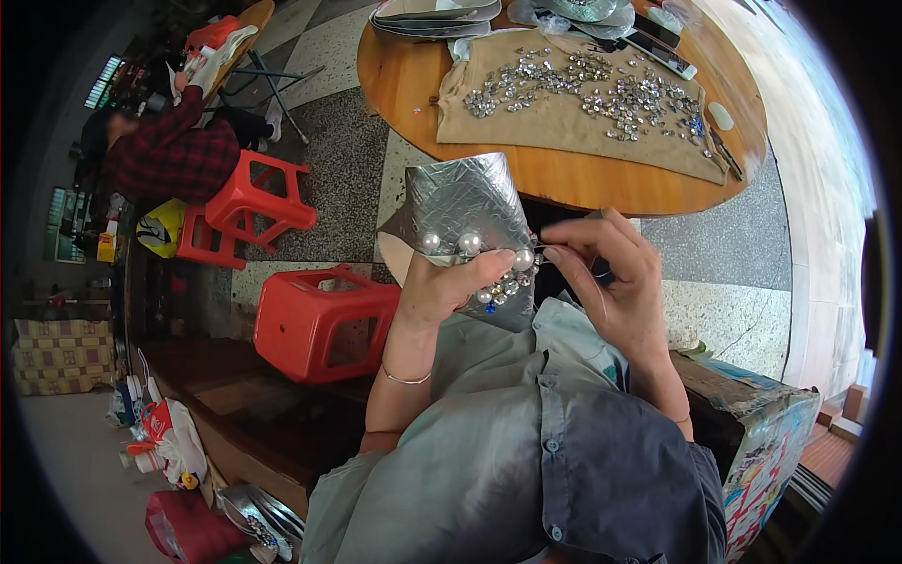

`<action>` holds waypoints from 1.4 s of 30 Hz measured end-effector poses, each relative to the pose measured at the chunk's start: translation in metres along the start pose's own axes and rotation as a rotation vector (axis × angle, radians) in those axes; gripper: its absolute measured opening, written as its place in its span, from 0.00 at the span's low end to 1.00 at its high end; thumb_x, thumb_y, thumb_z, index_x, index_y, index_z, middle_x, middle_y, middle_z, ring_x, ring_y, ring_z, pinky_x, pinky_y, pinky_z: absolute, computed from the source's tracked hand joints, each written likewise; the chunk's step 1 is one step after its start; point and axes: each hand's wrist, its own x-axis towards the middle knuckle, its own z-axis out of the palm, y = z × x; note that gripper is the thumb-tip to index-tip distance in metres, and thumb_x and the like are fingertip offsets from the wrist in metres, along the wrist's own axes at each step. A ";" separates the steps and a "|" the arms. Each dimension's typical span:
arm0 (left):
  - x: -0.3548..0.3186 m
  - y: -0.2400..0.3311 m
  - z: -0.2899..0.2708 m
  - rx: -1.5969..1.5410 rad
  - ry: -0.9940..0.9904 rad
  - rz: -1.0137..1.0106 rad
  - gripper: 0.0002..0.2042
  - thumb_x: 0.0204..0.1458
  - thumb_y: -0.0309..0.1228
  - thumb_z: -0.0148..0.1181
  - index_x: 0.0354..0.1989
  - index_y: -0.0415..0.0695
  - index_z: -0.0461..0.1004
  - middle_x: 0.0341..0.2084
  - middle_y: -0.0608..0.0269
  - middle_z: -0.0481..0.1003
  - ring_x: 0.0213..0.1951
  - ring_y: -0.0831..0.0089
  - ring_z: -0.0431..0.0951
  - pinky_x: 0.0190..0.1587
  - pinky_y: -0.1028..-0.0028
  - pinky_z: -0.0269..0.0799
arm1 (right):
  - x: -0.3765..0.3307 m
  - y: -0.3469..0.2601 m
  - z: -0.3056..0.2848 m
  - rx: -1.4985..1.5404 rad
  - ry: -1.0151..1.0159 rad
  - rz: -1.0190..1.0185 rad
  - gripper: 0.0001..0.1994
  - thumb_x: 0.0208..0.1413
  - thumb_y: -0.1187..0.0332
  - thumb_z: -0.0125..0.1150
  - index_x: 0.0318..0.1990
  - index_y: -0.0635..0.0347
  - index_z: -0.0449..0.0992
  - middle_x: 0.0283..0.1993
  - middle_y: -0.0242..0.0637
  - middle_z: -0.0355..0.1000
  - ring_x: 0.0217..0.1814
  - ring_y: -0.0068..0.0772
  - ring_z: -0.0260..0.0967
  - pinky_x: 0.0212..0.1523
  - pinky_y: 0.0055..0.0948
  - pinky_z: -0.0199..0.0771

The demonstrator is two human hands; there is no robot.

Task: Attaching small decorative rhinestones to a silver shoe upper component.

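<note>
My left hand (pixel 442 287) grips a silver, quilted-looking sheet piece (pixel 462 193), its thumb pressed across the front beside the beads. Large white pearl beads (pixel 469 243) and a cluster of clear stones (pixel 508 285) with a small blue one sit on that silver face. At the piece's right edge my right hand (pixel 615 277) has its thumb and forefinger pinched together on a fine thread (pixel 601 275). Whether a needle is between those fingertips is too small to tell. Part of the piece is hidden behind my left hand.
Ahead stands a round wooden table (pixel 399 89) with a tan cloth (pixel 526 132) bearing many loose clear stones (pixel 611 89). Phones (pixel 660 54) and stacked silver pieces (pixel 437 13) lie there too. Red stools (pixel 324 320) stand left; a person in a checked shirt (pixel 174 150) sits beyond.
</note>
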 end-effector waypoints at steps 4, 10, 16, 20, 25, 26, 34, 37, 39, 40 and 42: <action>0.000 0.000 -0.001 0.042 -0.006 0.037 0.20 0.38 0.25 0.59 0.44 0.35 0.68 0.36 0.55 0.74 0.36 0.69 0.76 0.41 0.70 0.73 | 0.000 -0.003 0.002 -0.072 -0.035 -0.022 0.11 0.46 0.80 0.59 0.38 0.59 0.77 0.22 0.34 0.63 0.23 0.25 0.60 0.24 0.22 0.61; 0.004 -0.003 0.014 -0.264 0.025 0.028 0.20 0.39 0.23 0.58 0.45 0.35 0.68 0.36 0.55 0.74 0.38 0.69 0.76 0.42 0.69 0.73 | -0.004 0.000 0.009 0.037 0.070 -0.052 0.10 0.47 0.80 0.58 0.39 0.62 0.76 0.24 0.32 0.65 0.25 0.24 0.58 0.25 0.21 0.58; -0.003 -0.007 0.011 -0.185 0.097 -0.025 0.19 0.41 0.21 0.58 0.45 0.35 0.68 0.37 0.55 0.74 0.39 0.68 0.76 0.43 0.69 0.73 | -0.007 0.001 0.013 0.024 0.146 -0.009 0.10 0.47 0.81 0.58 0.38 0.63 0.76 0.25 0.31 0.63 0.24 0.21 0.56 0.24 0.19 0.56; -0.005 -0.005 0.017 -0.211 0.083 0.014 0.16 0.44 0.21 0.60 0.43 0.37 0.69 0.36 0.62 0.74 0.38 0.76 0.74 0.40 0.76 0.71 | -0.005 0.005 0.013 -0.022 0.146 -0.082 0.10 0.47 0.82 0.58 0.38 0.64 0.75 0.25 0.30 0.61 0.23 0.19 0.56 0.24 0.18 0.56; -0.005 -0.008 0.032 -0.067 0.211 0.147 0.14 0.45 0.22 0.61 0.42 0.37 0.71 0.35 0.63 0.75 0.36 0.77 0.74 0.39 0.78 0.71 | -0.006 0.008 0.013 0.085 0.150 0.004 0.10 0.49 0.82 0.56 0.41 0.65 0.73 0.28 0.29 0.60 0.26 0.16 0.57 0.26 0.16 0.57; -0.005 -0.008 0.034 -0.024 0.229 0.172 0.14 0.45 0.22 0.61 0.41 0.37 0.71 0.34 0.63 0.75 0.36 0.78 0.74 0.39 0.78 0.71 | -0.006 0.010 0.015 0.137 0.164 0.023 0.10 0.50 0.82 0.55 0.42 0.65 0.72 0.29 0.28 0.60 0.27 0.16 0.57 0.27 0.16 0.57; -0.013 -0.014 0.018 -0.172 0.260 -0.054 0.15 0.45 0.25 0.61 0.42 0.37 0.71 0.34 0.62 0.75 0.35 0.77 0.75 0.39 0.79 0.71 | -0.007 0.017 0.019 0.462 0.095 0.073 0.11 0.51 0.82 0.53 0.43 0.66 0.70 0.33 0.28 0.61 0.33 0.14 0.58 0.34 0.13 0.58; -0.009 0.007 0.019 -0.346 0.226 -0.113 0.15 0.44 0.26 0.60 0.43 0.37 0.71 0.33 0.62 0.75 0.34 0.77 0.75 0.38 0.79 0.71 | -0.011 0.019 0.025 0.606 0.097 0.165 0.11 0.50 0.82 0.56 0.42 0.67 0.70 0.32 0.28 0.65 0.31 0.15 0.62 0.33 0.14 0.64; -0.012 0.013 0.022 -0.451 0.180 -0.082 0.16 0.44 0.26 0.60 0.43 0.37 0.70 0.32 0.63 0.74 0.33 0.78 0.74 0.37 0.79 0.71 | -0.014 0.013 0.025 0.673 0.061 0.181 0.11 0.50 0.82 0.56 0.42 0.67 0.69 0.31 0.28 0.66 0.31 0.15 0.62 0.33 0.13 0.65; -0.015 0.011 0.019 -0.465 0.154 -0.108 0.16 0.44 0.26 0.60 0.43 0.37 0.70 0.32 0.64 0.74 0.33 0.78 0.74 0.36 0.79 0.71 | -0.016 0.011 0.025 0.722 0.063 0.235 0.11 0.50 0.82 0.56 0.43 0.67 0.69 0.30 0.28 0.67 0.30 0.14 0.63 0.32 0.13 0.65; -0.019 0.008 0.017 -0.500 0.088 -0.178 0.16 0.44 0.25 0.60 0.43 0.38 0.70 0.31 0.64 0.74 0.33 0.79 0.73 0.36 0.78 0.70 | -0.016 0.013 0.021 0.677 0.021 0.229 0.10 0.50 0.82 0.56 0.42 0.68 0.69 0.30 0.29 0.68 0.30 0.14 0.64 0.32 0.13 0.66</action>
